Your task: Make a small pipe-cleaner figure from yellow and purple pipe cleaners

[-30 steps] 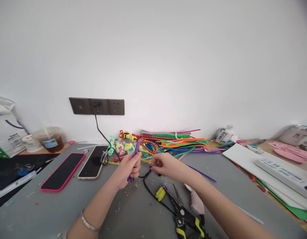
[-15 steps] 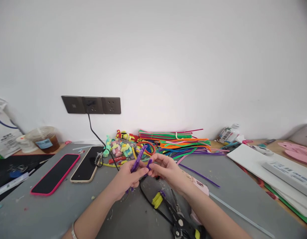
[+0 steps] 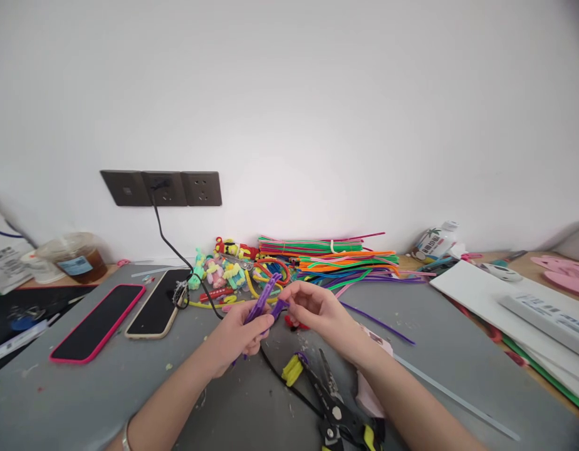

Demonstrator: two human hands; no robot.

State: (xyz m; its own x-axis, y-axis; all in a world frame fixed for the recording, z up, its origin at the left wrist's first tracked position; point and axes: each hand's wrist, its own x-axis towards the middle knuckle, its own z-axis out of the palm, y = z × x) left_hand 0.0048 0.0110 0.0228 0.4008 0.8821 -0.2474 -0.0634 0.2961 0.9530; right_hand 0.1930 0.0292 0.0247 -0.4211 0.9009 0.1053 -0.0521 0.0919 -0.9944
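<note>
My left hand (image 3: 240,332) is closed around several folded purple pipe cleaners (image 3: 269,289), which stick up past the thumb and out below the fingers. Just to its right, my right hand (image 3: 318,308) pinches at the end of a purple piece (image 3: 279,307) coming from the same bunch; the fingertips partly cover it. Below the hands lies a small yellow pipe-cleaner bundle (image 3: 293,371) with a purple bit on it. Beside that, black scissors (image 3: 336,413) with yellow on the handles rest with blades apart, partly under my right forearm.
Bundled colourful pipe cleaners (image 3: 346,260) and small fuzzy figures (image 3: 224,272) line the wall. Two phones, one pink-edged (image 3: 99,322), lie left. A black cable (image 3: 170,247) runs from the socket across the mat. White boxes (image 3: 515,326) sit right, a drink cup (image 3: 78,257) far left.
My right fingers have shifted slightly up and away from my left thumb, and the purple piece between them shows longer. The view has tilted and shifted slightly.
</note>
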